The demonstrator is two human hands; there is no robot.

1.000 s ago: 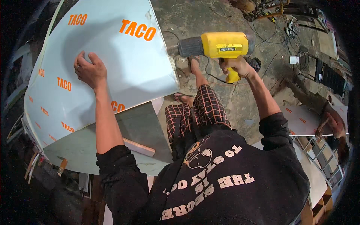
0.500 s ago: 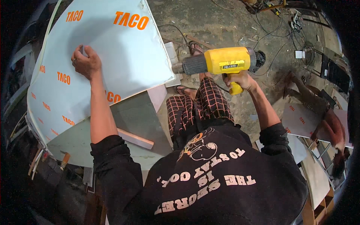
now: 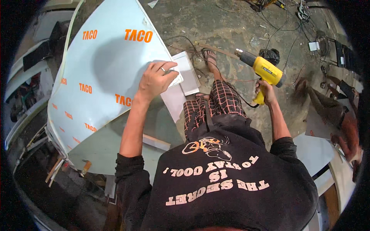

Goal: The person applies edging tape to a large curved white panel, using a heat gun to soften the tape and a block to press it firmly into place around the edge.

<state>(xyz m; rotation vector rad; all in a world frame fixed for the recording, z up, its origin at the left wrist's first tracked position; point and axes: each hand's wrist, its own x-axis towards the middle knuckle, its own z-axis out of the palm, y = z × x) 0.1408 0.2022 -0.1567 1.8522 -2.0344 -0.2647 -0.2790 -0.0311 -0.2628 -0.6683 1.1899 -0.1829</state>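
A pale blue-white sheet panel [image 3: 111,77] with orange lettering lies on a grey-green work surface [image 3: 115,142] at the left. At its near right corner is my left hand [image 3: 155,81], its fingers and thumb closed on the panel's edge; a ring shows on one finger. The fingertips partly cover that corner. My right hand [image 3: 265,91] grips the handle of a yellow heat gun [image 3: 268,71] out to the right. The gun's black nozzle end tilts up and left over the floor, apart from the panel. Its cord runs from the handle toward my legs.
White boxes [image 3: 186,73] stand beside the panel's corner. A light strip [image 3: 156,142] lies on the work surface. Cables and a black bag [image 3: 269,56] are on the concrete floor. Another person [image 3: 327,107] is at the far right, near pale boards [image 3: 314,154].
My left hand has moved from the middle of the panel rightward to its corner and closed on the edge. The heat gun has swung right, away from the panel, its nozzle tilting upward.
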